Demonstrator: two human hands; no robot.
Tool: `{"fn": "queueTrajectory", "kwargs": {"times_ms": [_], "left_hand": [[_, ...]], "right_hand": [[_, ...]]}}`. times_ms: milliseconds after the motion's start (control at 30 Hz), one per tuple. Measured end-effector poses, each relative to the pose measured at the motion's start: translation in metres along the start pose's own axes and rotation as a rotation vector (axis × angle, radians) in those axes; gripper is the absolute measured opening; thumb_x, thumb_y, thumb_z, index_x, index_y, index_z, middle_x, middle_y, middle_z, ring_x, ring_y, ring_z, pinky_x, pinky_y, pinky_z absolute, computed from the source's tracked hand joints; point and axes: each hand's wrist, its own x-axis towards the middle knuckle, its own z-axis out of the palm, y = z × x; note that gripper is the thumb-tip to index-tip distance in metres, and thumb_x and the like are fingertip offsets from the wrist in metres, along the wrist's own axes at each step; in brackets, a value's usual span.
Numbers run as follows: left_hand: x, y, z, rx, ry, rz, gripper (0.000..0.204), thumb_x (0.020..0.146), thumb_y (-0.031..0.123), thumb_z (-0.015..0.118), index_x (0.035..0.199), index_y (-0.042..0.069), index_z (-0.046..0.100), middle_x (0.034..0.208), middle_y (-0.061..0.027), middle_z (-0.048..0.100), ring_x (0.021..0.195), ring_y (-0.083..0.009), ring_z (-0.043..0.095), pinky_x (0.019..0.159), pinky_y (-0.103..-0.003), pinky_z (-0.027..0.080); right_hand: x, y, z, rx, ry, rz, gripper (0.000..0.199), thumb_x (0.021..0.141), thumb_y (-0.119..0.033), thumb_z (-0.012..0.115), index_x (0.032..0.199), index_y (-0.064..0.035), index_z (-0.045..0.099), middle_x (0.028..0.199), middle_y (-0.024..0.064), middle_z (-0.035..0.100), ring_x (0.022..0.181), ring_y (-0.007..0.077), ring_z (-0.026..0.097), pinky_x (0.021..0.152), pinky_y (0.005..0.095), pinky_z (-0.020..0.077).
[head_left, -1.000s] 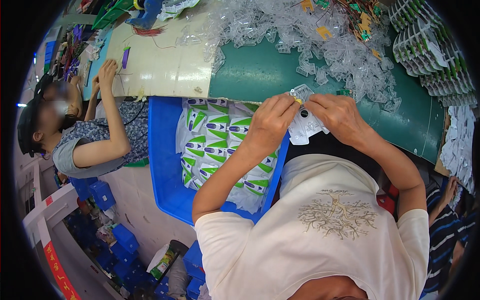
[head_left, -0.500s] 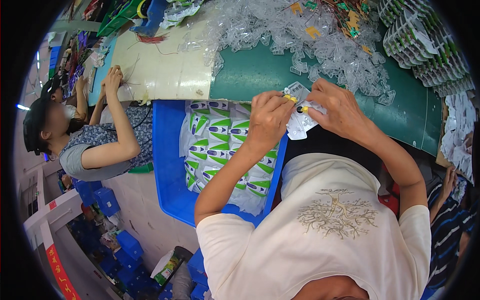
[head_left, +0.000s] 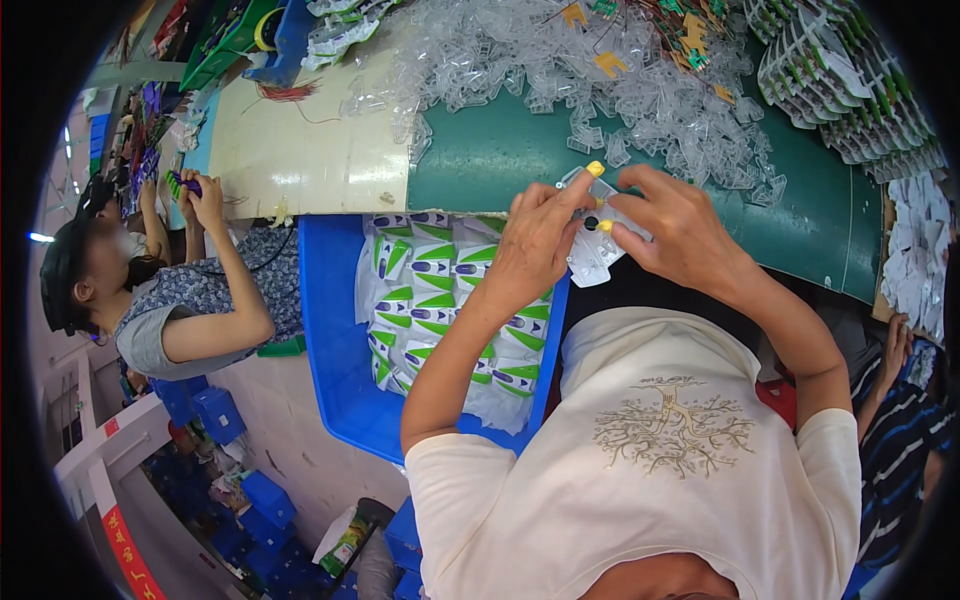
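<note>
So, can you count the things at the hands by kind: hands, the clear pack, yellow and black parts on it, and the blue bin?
Hands: 2, left hand and right hand
Clear pack: 1, held by both
Yellow parts: 2
Black part: 1
Blue bin: 1
Total: 7

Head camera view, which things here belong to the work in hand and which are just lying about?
In hand:
- clear blister pack, gripped by left hand and right hand
- yellow pieces in it
- blue bin of packed cards

Lying about:
- heap of clear shells
- stacked cards
- blue crates
</note>
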Motion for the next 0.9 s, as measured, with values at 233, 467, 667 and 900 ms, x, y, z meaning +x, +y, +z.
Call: {"fn": "queueTrajectory", "kwargs": {"times_ms": [233, 467, 667, 900], "left_hand": [[0.003, 0.003, -0.003, 0.027, -0.018, -0.023, 0.072, 0.078, -0.009, 0.061, 0.145, 0.006, 0.039, 0.106, -0.0056, 0.067, 0.092, -0.0261, 0.054, 0.082, -0.038, 0.041], [-0.003, 0.003, 0.008, 0.003, 0.067, -0.057, 0.072, 0.077, -0.010, 0.063, 0.144, 0.003, 0.038, 0.107, -0.0063, 0.067, 0.091, -0.0268, 0.054, 0.085, -0.039, 0.042], [-0.006, -0.002, 0.005, -0.036, 0.053, -0.060, 0.069, 0.081, -0.007, 0.063, 0.145, 0.001, 0.036, 0.107, -0.0077, 0.068, 0.094, -0.0267, 0.054, 0.089, -0.038, 0.042], [-0.007, -0.006, 0.007, -0.088, 0.078, -0.042, 0.070, 0.080, -0.005, 0.062, 0.145, 0.004, 0.037, 0.107, -0.0056, 0.068, 0.091, -0.0254, 0.054, 0.087, -0.039, 0.040]], "right_hand": [[0.006, -0.003, -0.014, 0.599, -0.035, 0.127, 0.020, 0.080, 0.008, 0.059, 0.099, 0.0045, 0.066, 0.088, 0.0159, 0.067, 0.083, 0.0301, 0.069, 0.068, 0.0342, 0.0552], [-0.022, -0.006, 0.017, 0.027, 0.148, -0.157, 0.018, 0.073, 0.003, 0.068, 0.090, 0.0016, 0.068, 0.085, 0.0116, 0.065, 0.073, 0.0268, 0.067, 0.061, 0.0357, 0.0541], [-0.027, -0.005, 0.020, 0.048, 0.094, -0.118, 0.018, 0.072, 0.003, 0.069, 0.090, 0.0004, 0.068, 0.085, 0.0102, 0.066, 0.074, 0.0257, 0.067, 0.061, 0.0352, 0.0543], [-0.033, -0.001, 0.020, 0.197, 0.091, 0.000, 0.022, 0.072, 0.006, 0.069, 0.092, -0.0023, 0.070, 0.090, 0.0096, 0.066, 0.073, 0.0235, 0.067, 0.059, 0.0333, 0.0538]]}}
